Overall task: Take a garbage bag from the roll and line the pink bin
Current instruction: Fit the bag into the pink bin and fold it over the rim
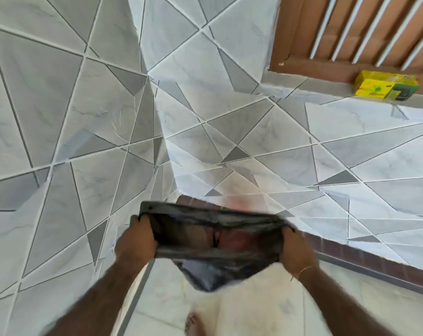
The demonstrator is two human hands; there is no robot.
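A black garbage bag [212, 241] is stretched wide between both hands in front of a tiled corner. My left hand [135, 238] grips its left edge and my right hand [294, 247] grips its right edge. The bag's mouth is pulled apart, and something pinkish shows blurred through the thin plastic; whether that is the pink bin I cannot tell. The bag's lower end hangs down in a point between my forearms. No roll is in view.
Grey and white tiled walls [84, 117] meet in a corner ahead. A yellow-green box [385, 87] sits on a tiled ledge under a brown slatted window. A brick-patterned strip [351, 253] runs along the wall base. A bare foot [193, 322] stands on pale floor.
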